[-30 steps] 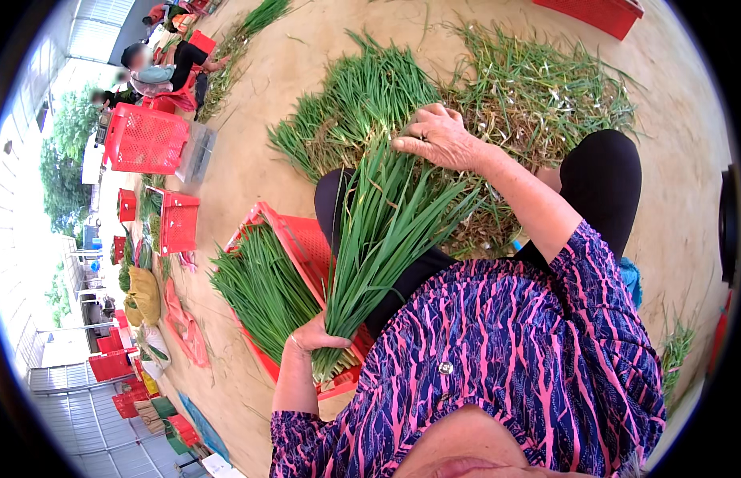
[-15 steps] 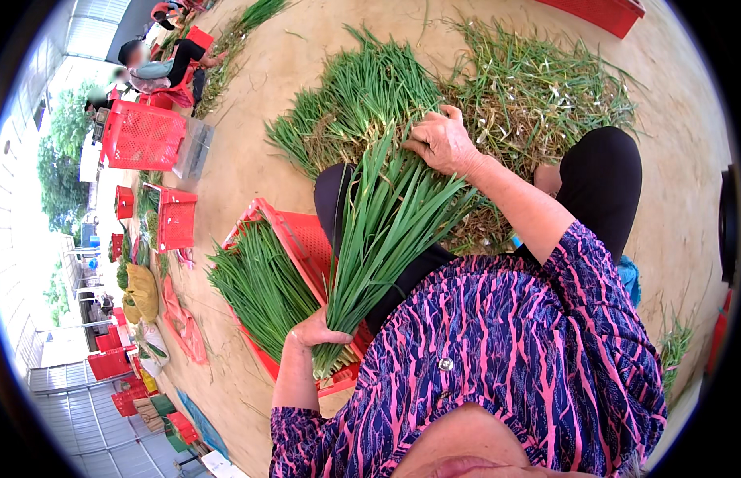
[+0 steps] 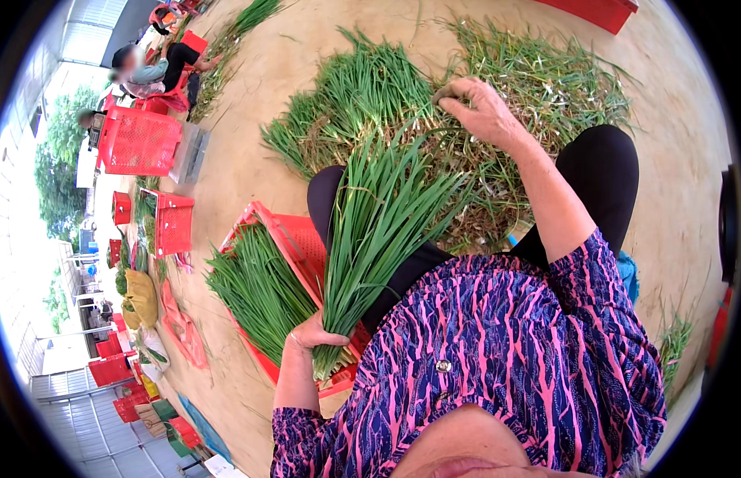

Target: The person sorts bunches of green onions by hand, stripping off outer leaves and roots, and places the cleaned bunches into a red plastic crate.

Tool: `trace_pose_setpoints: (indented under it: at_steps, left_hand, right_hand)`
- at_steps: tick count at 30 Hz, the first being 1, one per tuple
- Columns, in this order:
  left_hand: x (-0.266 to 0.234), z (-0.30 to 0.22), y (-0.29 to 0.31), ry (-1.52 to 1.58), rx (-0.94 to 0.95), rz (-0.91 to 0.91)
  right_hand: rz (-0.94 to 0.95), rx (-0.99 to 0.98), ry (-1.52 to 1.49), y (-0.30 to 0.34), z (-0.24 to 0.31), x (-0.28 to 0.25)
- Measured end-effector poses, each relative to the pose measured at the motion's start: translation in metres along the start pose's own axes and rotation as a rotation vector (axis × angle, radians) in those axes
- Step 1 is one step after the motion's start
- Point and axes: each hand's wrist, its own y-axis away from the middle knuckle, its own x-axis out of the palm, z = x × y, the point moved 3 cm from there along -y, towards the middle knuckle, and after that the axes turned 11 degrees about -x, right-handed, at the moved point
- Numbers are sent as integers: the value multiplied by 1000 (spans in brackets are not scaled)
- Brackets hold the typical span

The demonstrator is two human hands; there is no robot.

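My left hand is wrapped round the pale stem end of a thick bunch of green chives. The long leaves fan out over my left knee and thigh. Farther off, my right hand hovers apart from that bunch, above the border of two heaps. Its fingers are curled together, and whatever is between them is too small to make out. A heap of uncleaned chives lies beyond my knee. To its right spreads a pile of discarded leaves and roots. Beside my left forearm, more chives lie in a red plastic basket.
Red crates stand on the tan floor to the left, near a full yellow sack and a pink plastic sheet. A seated person is at the far left. Another red crate stands at the far right.
My right hand has moved away from the leaf tips of the bunch, up and to the right over the heaps. The left hand keeps its grip on the chives, almost still.
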Motion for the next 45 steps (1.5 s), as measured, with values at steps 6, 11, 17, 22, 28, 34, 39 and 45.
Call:
trace_pose_setpoints:
  at_steps: [6,11,17,22,28,34,39,45]
  left_hand:
    - [-1,-1,-1,-10,10,9]
    - [-3,1,-2,-25,3,3]
    - [-1,1,-1,0,9,-18]
    - [1,-3,-1,-11,7,8]
    - [-2,0,-1,-38,7,-23]
    - [-3,0,-2,-33,-9,21]
    - [-2,-1,-2,4,-24,12]
    - [-5,2,-2,-2,-22,26]
  right_hand:
    - [261,-151,53,16,-10,40]
    - [306,-10,-311,19,4,47]
    - [244,-52,-560,16,8,48]
    - [109,-11,-797,19,7,64]
    - [-113,381,-1057,36,2,104]
    - [-265,630,-1070,30,-26,100]
    - [-52,611,-1026,26,-32,105]
    - [152,569,-1029,29,-21,106]
